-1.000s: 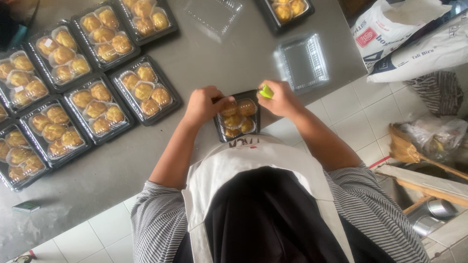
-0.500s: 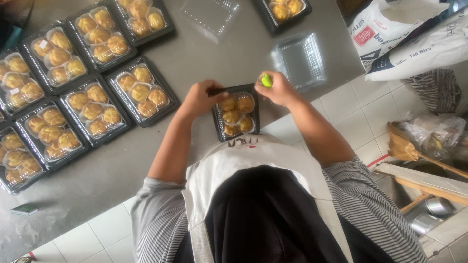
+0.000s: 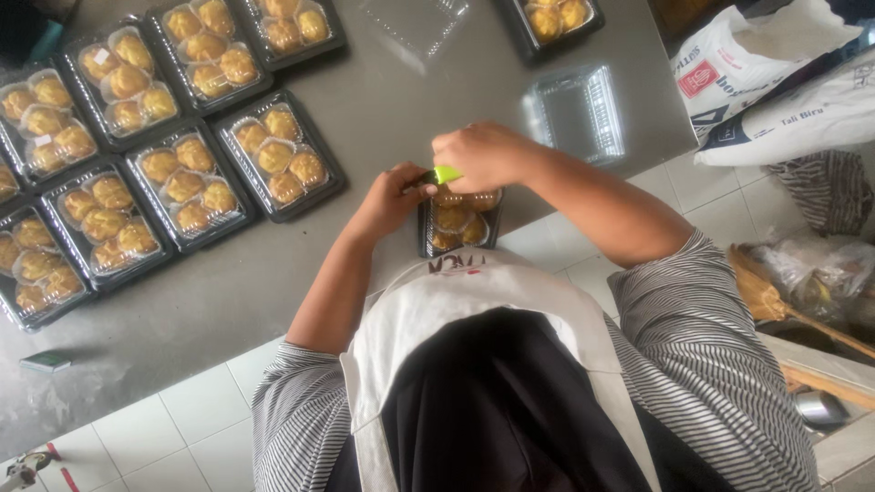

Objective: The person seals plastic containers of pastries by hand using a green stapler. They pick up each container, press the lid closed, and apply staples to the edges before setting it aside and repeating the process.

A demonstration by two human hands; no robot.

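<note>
Black plastic tray [image 3: 458,221]: small rectangular pastry tray at the near edge of the grey countertop [image 3: 383,118], just in front of the person's apron; long axis runs roughly away from the person, slightly tilted; far end hidden under the hands
Contents: golden-brown round pastries [image 3: 453,219], glossy, bumpy crust, packed close together; the count cannot be told
Lime-green tool [image 3: 446,174]: small, smooth, plastic-looking; long axis lies across the tray, pointed tip towards the left hand; exact kind cannot be told
Right hand [image 3: 483,155]: clenched over the far end of the tray, fingers pinching the green tool
Left hand [image 3: 392,200]: curled, fingertips at the tray's left far corner, meeting the tip of the green tool; whether it grips the tray cannot be told
Countertop: dull grey, smooth, worn finish
Filled trays [image 3: 187,187]: same black trays of pastries, each pastry in a pale paper cup, set in tilted rows to the left, well apart from the hands
Clear lid [image 3: 576,114]: ribbed transparent plastic, rectangular, lying beyond the right forearm
Second clear lid [image 3: 415,23]: transparent, at the far edge
Apron [image 3: 456,301]: off-white cloth over a striped shirt
Sacks [image 3: 775,82]: white woven bags, right of the counter
Floor [image 3: 747,191]: pale square tiles
</note>
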